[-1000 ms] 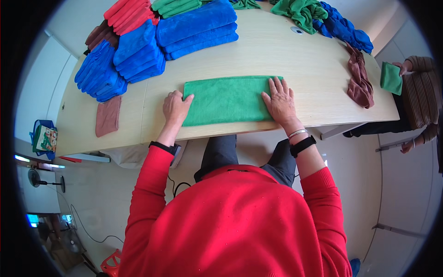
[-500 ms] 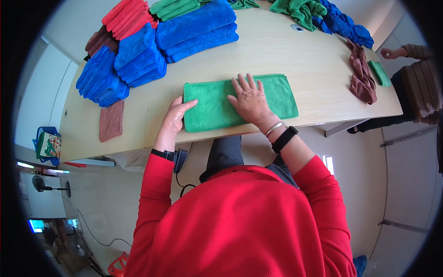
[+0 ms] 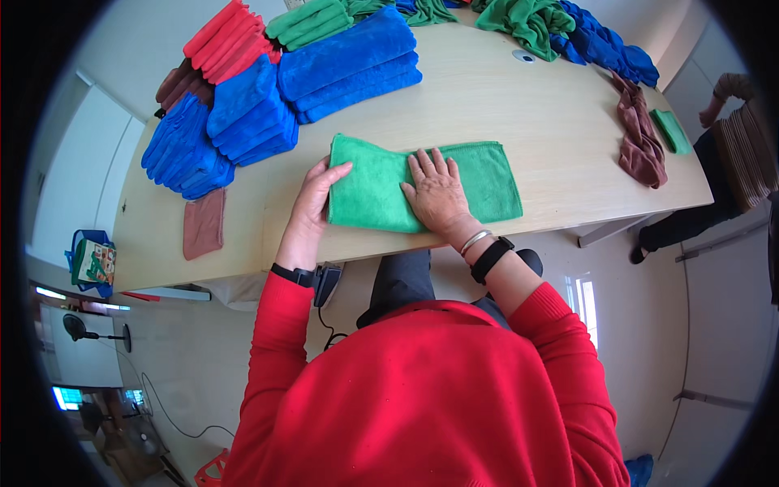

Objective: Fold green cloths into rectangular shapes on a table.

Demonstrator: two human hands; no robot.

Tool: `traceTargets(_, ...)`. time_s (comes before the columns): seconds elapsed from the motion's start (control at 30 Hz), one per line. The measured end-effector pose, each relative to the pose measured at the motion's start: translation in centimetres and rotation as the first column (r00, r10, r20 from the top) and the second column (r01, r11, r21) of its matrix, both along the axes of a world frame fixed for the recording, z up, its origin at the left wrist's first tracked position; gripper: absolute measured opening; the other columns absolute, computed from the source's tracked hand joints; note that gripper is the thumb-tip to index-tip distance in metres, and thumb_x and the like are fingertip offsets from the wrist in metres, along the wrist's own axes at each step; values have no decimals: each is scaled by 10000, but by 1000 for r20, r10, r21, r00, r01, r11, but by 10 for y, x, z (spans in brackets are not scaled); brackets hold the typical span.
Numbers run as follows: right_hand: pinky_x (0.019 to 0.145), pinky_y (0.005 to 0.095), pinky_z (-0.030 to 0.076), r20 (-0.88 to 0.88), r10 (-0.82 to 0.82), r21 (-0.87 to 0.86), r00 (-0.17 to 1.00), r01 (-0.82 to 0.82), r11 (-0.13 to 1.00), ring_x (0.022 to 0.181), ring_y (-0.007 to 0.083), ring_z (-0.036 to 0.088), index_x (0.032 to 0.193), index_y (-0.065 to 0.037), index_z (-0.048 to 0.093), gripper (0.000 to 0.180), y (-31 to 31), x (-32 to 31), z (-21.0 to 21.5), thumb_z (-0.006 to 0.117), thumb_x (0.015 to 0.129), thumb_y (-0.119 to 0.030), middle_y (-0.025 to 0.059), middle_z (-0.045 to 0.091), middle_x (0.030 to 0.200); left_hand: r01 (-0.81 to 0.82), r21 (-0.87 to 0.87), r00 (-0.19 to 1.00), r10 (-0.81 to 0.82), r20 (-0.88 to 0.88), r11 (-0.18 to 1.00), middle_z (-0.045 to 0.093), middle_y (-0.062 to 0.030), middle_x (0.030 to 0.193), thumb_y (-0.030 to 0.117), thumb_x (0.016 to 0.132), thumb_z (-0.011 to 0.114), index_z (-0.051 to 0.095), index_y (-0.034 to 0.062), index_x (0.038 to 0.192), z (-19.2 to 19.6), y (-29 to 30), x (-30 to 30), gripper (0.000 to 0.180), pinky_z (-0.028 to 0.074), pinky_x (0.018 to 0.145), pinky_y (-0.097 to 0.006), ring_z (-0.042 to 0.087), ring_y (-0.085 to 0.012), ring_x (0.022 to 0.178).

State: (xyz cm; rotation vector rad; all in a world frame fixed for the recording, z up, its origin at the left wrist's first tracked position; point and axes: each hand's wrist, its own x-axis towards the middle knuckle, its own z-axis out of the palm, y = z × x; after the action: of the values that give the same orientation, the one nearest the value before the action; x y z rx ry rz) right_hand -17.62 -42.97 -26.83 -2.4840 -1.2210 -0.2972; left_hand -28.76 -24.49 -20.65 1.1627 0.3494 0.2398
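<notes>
A folded green towel point(image 3: 372, 195) lies in front of me near the table's front edge. My left hand point(image 3: 316, 195) grips its left end, thumb on top and the other fingers underneath, and that end is lifted a little off the table. My right hand point(image 3: 438, 187) presses flat on the middle of the towel, fingers stretched out. The cloth bends upward between my two hands, while its right part lies flat.
Folded blue towels point(image 3: 349, 69) stand stacked at the back left, with red towels point(image 3: 231, 45) beside them. A small brown cloth point(image 3: 204, 225) lies at left. At right are a twisted brown cloth point(image 3: 641, 134) and a folded green cloth point(image 3: 670, 131). A person point(image 3: 734, 154) stands beyond.
My left hand has closed on the towel's left end and raised it, so the cloth now bends near the middle. The right hand stays pressed on it. The person at right has moved an arm.
</notes>
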Motion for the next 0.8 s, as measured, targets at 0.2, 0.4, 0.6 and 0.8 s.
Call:
traceTargets(0.2, 1092, 493, 232, -18, 52, 43, 998, -51, 998, 1323, 343, 327, 1311, -26, 463, 507, -16, -6, 5, 460, 915, -342, 156, 410, 1394, 76, 70, 997, -77, 15, 995, 614, -66, 975, 122, 838, 619, 558, 7, 1108, 23, -28, 51, 300, 505, 768, -278, 611, -156, 865)
traceTargets(0.4, 1078, 490, 263, -93, 125, 14, 988, -124, 992, 1284, 353, 370, 1259, 2, 491, 477, -80, -66, 22, 574, 841, -214, 174, 468, 1311, 154, 300, 976, -98, -195, 942, 602, -80, 926, 131, 797, 632, 492, 27, 1213, 25, -81, 109, 451, 537, 621, -309, 632, -169, 755)
traceTargets(0.6, 1080, 481, 270, -48, 162, 53, 986, -160, 986, 1253, 351, 407, 1226, 22, 505, 473, -100, -77, 16, 603, 819, -196, 183, 487, 1281, 228, 476, 955, -101, -279, 849, 589, -107, 901, 111, 765, 632, 381, 7, 1291, 2, -142, 144, 592, 541, 488, -341, 632, -207, 646)
traceTargets(0.8, 1086, 462, 274, -73, 173, 99, 982, -166, 981, 1245, 339, 419, 1225, 47, 496, 487, -105, -75, 12, 603, 818, -198, 197, 488, 1273, 329, 663, 924, -85, -372, 673, 616, -174, 869, 105, 744, 626, 365, -38, 1251, -8, -174, 158, 588, 555, 492, -341, 662, -228, 638)
